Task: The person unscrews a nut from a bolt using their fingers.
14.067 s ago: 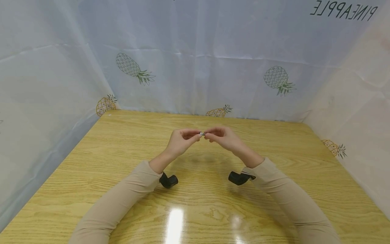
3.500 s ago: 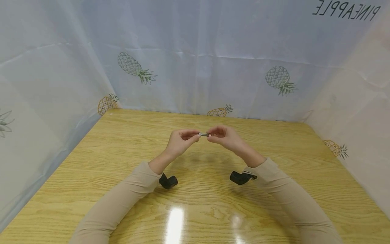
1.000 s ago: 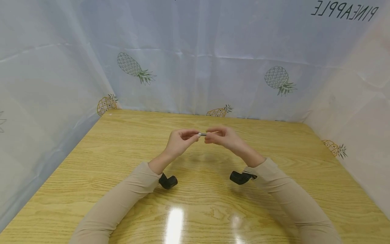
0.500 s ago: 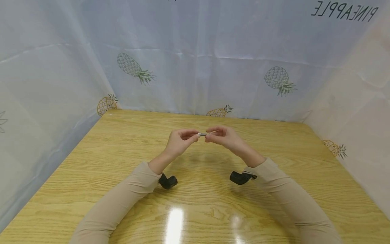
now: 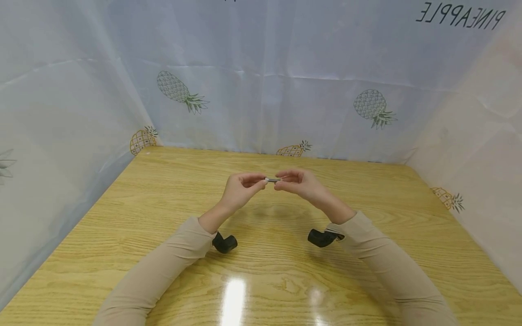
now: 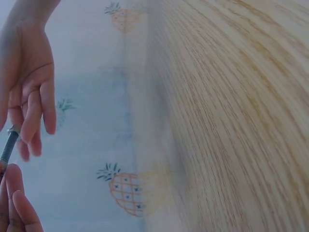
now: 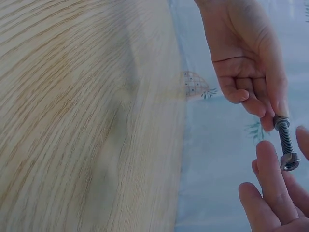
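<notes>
A metal bolt is held level above the table between both hands. My left hand pinches its head end, which the fingertips partly cover. In the right wrist view, the left thumb presses by the bolt's upper end, and the threaded shank runs down to a nut at the other end. My right hand is around that nut end, with thumb and fingers apart. One right finger lies close beside the nut; whether it touches is unclear. The left wrist view shows the bolt at its left edge.
Below the hands lies a wood-grain table. A pale curtain with printed pineapples hangs around its back and sides. Black curved pieces stick out from under both sleeves. Light glares on the near part of the table.
The left hand stays put. Since one second ago the right fingers have shifted slightly and parted, baring more of the bolt. Much less of the shank showed between the hands in the oldest frame.
</notes>
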Tool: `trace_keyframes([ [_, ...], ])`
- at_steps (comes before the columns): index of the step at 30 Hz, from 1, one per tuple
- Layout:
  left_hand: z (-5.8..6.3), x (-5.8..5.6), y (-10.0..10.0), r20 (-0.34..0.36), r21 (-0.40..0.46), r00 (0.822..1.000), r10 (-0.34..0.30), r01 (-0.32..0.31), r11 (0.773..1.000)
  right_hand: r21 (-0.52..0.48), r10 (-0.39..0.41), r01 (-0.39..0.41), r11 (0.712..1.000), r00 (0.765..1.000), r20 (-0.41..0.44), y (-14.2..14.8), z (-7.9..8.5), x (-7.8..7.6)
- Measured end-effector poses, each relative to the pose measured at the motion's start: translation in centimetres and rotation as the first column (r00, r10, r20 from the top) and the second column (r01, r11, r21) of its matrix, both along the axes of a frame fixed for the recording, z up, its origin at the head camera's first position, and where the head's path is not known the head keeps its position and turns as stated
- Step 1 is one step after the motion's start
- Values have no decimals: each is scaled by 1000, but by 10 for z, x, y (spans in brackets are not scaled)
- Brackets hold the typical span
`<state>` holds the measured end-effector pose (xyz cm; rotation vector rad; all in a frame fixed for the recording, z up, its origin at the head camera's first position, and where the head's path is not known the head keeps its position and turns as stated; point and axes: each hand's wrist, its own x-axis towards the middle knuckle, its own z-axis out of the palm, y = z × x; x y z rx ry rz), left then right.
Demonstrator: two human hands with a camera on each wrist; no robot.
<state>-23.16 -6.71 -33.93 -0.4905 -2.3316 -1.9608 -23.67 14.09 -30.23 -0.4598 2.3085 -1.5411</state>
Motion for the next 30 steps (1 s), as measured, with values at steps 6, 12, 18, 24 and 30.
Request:
trace_keyframes([
  [6,1,1,0,-5,-13,1000,9,-9,1000,-10,35,-35,999,998,43,0,0,0],
  [12,1,1,0,-10,-1,1000,-3,3,1000,-13,24,-24,1000,1000,-5,1,-2,-1],
  [18,2,2,0,7,-14,1000,-1,1,1000,8,36,-36,999,999,-13,2,-3,-2],
  [24,3,2,-1,15,-20,1000,5,-5,1000,-1,50,-50,999,999,-4,3,-3,-1],
  [30,2,1,-1,8,-1,1000,-4,4,1000,19,28,-28,999,1000,-9,5,-5,-3],
])
